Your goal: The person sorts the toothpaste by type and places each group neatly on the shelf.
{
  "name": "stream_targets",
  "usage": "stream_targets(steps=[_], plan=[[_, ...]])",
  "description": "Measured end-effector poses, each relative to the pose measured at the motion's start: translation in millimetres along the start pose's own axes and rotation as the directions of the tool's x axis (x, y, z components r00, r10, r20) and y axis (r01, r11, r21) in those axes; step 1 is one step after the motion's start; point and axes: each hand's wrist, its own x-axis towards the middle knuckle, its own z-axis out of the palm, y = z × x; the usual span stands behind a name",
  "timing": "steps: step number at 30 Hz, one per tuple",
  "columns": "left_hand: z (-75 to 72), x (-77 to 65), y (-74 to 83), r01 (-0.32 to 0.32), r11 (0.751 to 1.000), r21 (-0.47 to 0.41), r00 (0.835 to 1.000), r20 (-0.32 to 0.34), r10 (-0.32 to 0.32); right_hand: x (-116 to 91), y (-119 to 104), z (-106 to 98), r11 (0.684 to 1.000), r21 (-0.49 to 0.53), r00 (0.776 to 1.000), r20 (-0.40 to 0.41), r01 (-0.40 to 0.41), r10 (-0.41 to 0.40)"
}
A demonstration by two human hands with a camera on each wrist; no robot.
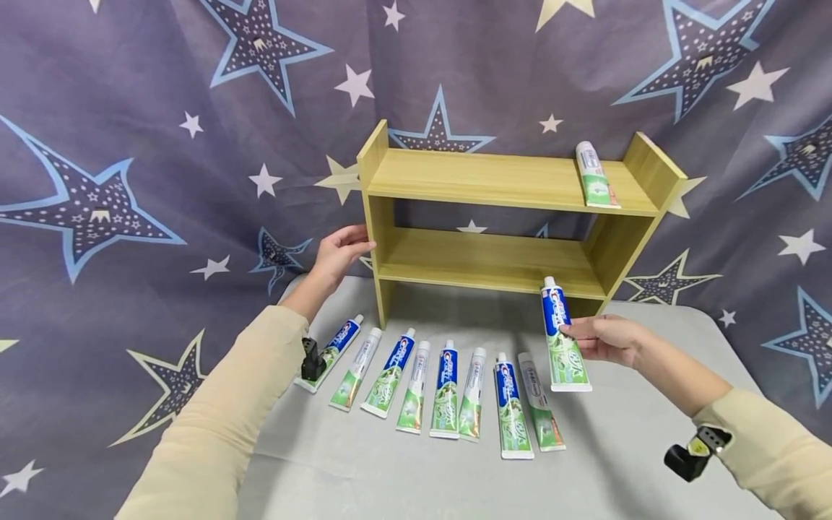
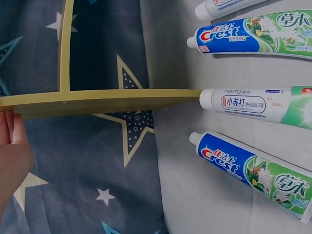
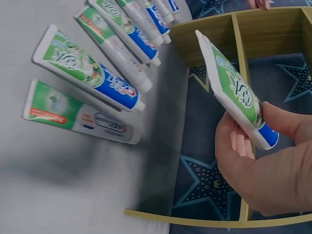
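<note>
My right hand (image 1: pixel 607 339) pinches a blue-and-green Crest toothpaste tube (image 1: pixel 564 339) between thumb and fingers, cap up, in front of the shelf's right part. In the right wrist view, that toothpaste tube (image 3: pixel 236 95) is tilted, its flat end toward the upper left. The fingertips of my left hand (image 1: pixel 338 253) rest against the outer left side of the wooden shelf (image 1: pixel 468 173); the left wrist view shows the fingers (image 2: pixel 10 129) at this side panel. A white-and-green toothpaste tube (image 1: pixel 594 175) lies on the shelf's upper board, toward the right.
On the grey table (image 1: pixel 364 477), in front of the shelf, several toothpaste tubes lie in a row, Crest tubes (image 1: pixel 445 390) alternating with white-and-green tubes (image 1: pixel 354 370). Behind the shelf hangs a star-patterned cloth (image 1: pixel 468 58). The lower board (image 1: pixel 487 260) sits above the table.
</note>
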Motion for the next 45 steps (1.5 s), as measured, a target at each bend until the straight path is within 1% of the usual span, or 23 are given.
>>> stream_targets(steps=[3, 4, 6, 7, 10, 11, 15, 22, 25, 30, 34, 40, 45], plan=[[1.1, 1.2, 0.2, 0.001, 1.0, 0.002, 1.0, -0.001, -0.001, 4.1, -2.5, -8.0, 0.999, 0.026, 1.0, 0.024, 0.019, -0.02], [1.5, 1.5, 0.5, 0.0, 1.0, 0.002, 1.0, -0.003, 0.0, 6.4, -3.1, -12.0, 0.998, 0.052, 0.998, 0.053, 0.024, -0.027], [1.6, 1.9, 1.1, -0.002, 1.0, -0.001, 1.0, -0.006, 0.002, 8.9, -5.6, -15.0, 0.998, 0.057, 0.998, 0.055, 0.029, -0.033], [1.4, 2.2, 1.1, -0.003, 1.0, -0.001, 1.0, -0.008, 0.003, 9.3, -7.4, -15.2, 0.998, 0.053, 0.998, 0.051, 0.028, -0.031], [0.5, 2.3, 0.3, 0.004, 1.0, 0.0, 1.0, -0.018, -0.004, 9.1, -14.1, -9.5, 0.999, 0.052, 1.0, -0.008, 0.008, -0.008], [0.3, 2.3, -0.2, 0.006, 1.0, 0.0, 1.0, -0.018, -0.006, 7.5, -16.8, -5.7, 0.999, 0.042, 0.999, -0.049, 0.0, 0.002], [0.6, 1.5, -2.2, 0.01, 1.0, -0.001, 1.0, -0.009, -0.01, 5.8, -24.4, -1.2, 0.996, 0.084, 0.995, -0.094, -0.017, 0.025], [2.9, 1.6, -4.4, 0.015, 0.999, -0.041, 1.0, -0.004, -0.015, 7.8, -30.2, -7.3, 0.989, 0.145, 0.995, -0.091, -0.021, 0.035], [2.9, 2.3, -5.5, 0.018, 0.999, -0.043, 1.0, -0.002, -0.018, 9.0, -31.5, -9.6, 0.986, 0.164, 0.995, -0.094, -0.027, 0.043], [3.0, 2.4, -6.1, 0.027, 0.999, -0.041, 1.0, -0.005, -0.027, 13.0, -31.9, -11.2, 0.986, 0.165, 0.993, -0.107, -0.027, 0.045], [2.8, 1.7, -5.1, 0.021, 0.999, -0.035, 1.0, -0.004, -0.021, 16.2, -35.1, -10.9, 0.987, 0.163, 0.992, -0.124, -0.011, 0.031], [1.7, -0.5, -3.6, 0.017, 1.0, -0.024, 1.0, -0.011, -0.017, 21.5, -44.2, -7.8, 0.985, 0.169, 0.992, -0.124, 0.035, -0.014], [1.6, -0.5, -4.0, 0.018, 0.999, -0.031, 1.0, -0.011, -0.019, 27.9, -50.4, -8.5, 0.979, 0.194, 0.986, -0.163, 0.062, -0.031]])
